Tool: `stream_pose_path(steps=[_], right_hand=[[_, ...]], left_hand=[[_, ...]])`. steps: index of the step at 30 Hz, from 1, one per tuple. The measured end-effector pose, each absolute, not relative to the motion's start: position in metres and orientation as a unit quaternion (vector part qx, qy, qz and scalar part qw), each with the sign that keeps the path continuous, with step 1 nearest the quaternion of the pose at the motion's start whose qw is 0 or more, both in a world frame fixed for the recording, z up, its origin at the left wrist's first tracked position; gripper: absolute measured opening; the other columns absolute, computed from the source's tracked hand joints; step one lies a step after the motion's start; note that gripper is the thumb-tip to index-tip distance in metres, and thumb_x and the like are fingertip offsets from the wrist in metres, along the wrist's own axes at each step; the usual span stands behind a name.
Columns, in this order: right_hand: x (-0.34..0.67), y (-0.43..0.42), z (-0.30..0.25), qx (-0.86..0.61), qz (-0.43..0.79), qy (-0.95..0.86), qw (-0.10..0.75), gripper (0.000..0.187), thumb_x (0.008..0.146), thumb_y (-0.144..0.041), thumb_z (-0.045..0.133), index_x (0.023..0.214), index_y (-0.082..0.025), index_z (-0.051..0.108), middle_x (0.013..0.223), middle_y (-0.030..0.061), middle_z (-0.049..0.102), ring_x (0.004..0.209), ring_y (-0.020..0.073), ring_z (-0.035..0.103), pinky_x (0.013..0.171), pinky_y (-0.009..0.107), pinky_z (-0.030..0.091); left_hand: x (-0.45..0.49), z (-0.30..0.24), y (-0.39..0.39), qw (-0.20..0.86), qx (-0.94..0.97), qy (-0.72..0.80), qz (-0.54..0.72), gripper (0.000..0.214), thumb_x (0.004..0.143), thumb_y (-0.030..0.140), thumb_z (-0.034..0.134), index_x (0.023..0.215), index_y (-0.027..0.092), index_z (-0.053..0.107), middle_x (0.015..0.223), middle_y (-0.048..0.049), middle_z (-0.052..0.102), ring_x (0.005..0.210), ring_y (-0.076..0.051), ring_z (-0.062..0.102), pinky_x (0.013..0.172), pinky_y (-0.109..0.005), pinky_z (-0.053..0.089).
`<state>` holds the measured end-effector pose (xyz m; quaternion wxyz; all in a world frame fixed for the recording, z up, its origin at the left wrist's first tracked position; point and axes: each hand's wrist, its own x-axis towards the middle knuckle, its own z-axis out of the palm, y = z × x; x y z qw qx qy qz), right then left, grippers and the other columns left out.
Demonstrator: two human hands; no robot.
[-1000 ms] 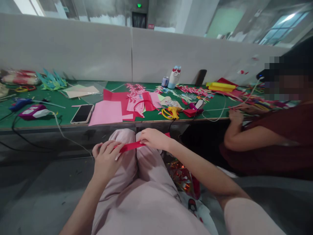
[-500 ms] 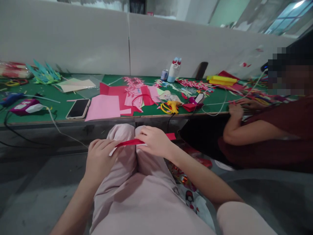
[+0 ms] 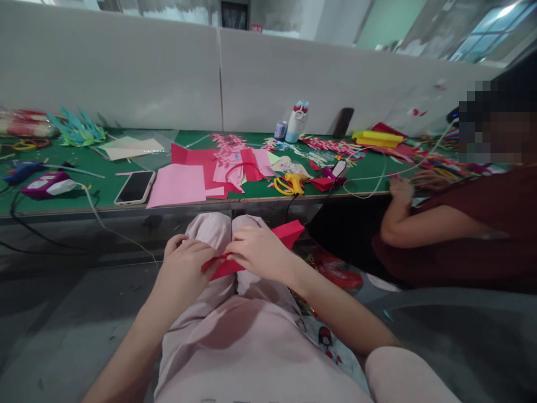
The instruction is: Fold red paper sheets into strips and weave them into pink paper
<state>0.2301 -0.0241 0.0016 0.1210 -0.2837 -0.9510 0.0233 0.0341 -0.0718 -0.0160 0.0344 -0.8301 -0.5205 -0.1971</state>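
A folded strip of red paper [image 3: 226,268] lies across my lap, over the knees of my pale pink trousers. My left hand [image 3: 187,263] pinches its left end between thumb and fingers. Near the middle, my right hand [image 3: 255,249] grips the upper edge, fingers pressed together on the fold. Beyond my right wrist the other end of the paper sticks out to the upper right, tilted so a broad face shows. Both hands hide part of the strip.
On the green table [image 3: 100,162] ahead lie a phone [image 3: 135,187], pink paper sheets [image 3: 178,183], a yellow glue gun [image 3: 295,182] and a purple device [image 3: 49,184] with a cord. A white bottle [image 3: 297,122] and a can [image 3: 280,130] stand behind. At right sits a person [image 3: 470,224], hands on the table.
The red paper has turned from a narrow strip to show a wider face. My hands have come closer together, and the white edge by my left fingers is out of sight.
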Motion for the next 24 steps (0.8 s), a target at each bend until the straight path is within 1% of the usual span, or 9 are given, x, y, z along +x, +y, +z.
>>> stream_pose_path(steps=[3,6,10,14,19,24], right_hand=[[0.228,-0.025,0.0,-0.277,0.031,-0.951,0.131,0.019,0.091,-0.022,0.055,0.089,-0.013,0.071,0.088,0.0081,0.067,0.085,0.0179,0.057,0.076,0.03,0.039],[0.233,-0.021,-0.003,-0.29,0.036,-0.949,0.118,0.02,0.091,-0.023,0.055,0.087,-0.012,0.072,0.088,0.0086,0.068,0.085,0.0185,0.058,0.078,0.031,0.04],[0.245,-0.015,-0.007,-0.319,0.056,-0.941,0.096,0.02,0.09,-0.023,0.056,0.086,-0.013,0.072,0.087,0.0081,0.07,0.085,0.0186,0.059,0.08,0.032,0.04],[0.26,-0.012,-0.011,-0.33,0.073,-0.936,0.096,0.018,0.09,-0.021,0.057,0.086,-0.013,0.073,0.088,0.0075,0.071,0.084,0.0178,0.06,0.084,0.033,0.04],[0.278,-0.011,-0.02,-0.338,0.101,-0.93,0.106,0.018,0.089,-0.024,0.058,0.087,-0.015,0.073,0.089,0.0069,0.071,0.086,0.018,0.06,0.081,0.032,0.041],[0.283,-0.012,-0.024,-0.334,0.126,-0.928,0.106,0.016,0.088,-0.024,0.058,0.089,-0.015,0.072,0.09,0.0068,0.07,0.087,0.0179,0.059,0.081,0.031,0.041]], left_hand=[[0.038,-0.016,-0.069,0.017,-0.832,-0.523,-0.187,0.02,0.087,0.025,0.055,0.077,0.024,0.072,0.082,-0.0001,0.075,0.078,-0.019,0.067,0.095,-0.042,0.031],[0.034,-0.016,-0.067,0.002,-0.828,-0.532,-0.179,0.02,0.086,0.025,0.054,0.077,0.026,0.072,0.081,0.0011,0.075,0.078,-0.018,0.067,0.096,-0.042,0.03],[0.023,-0.016,-0.066,-0.019,-0.826,-0.541,-0.161,0.02,0.085,0.027,0.055,0.074,0.026,0.071,0.081,0.0009,0.076,0.081,-0.019,0.067,0.097,-0.043,0.029],[0.012,-0.017,-0.065,-0.037,-0.828,-0.543,-0.139,0.021,0.085,0.03,0.054,0.075,0.027,0.072,0.082,0.0009,0.076,0.083,-0.021,0.068,0.097,-0.044,0.029],[0.003,-0.018,-0.066,-0.064,-0.831,-0.539,-0.117,0.021,0.085,0.034,0.055,0.073,0.028,0.072,0.082,0.0016,0.076,0.083,-0.021,0.067,0.099,-0.044,0.028],[0.001,-0.02,-0.066,-0.069,-0.836,-0.531,-0.118,0.019,0.084,0.032,0.056,0.075,0.028,0.072,0.082,0.0015,0.076,0.084,-0.021,0.067,0.1,-0.044,0.028]])
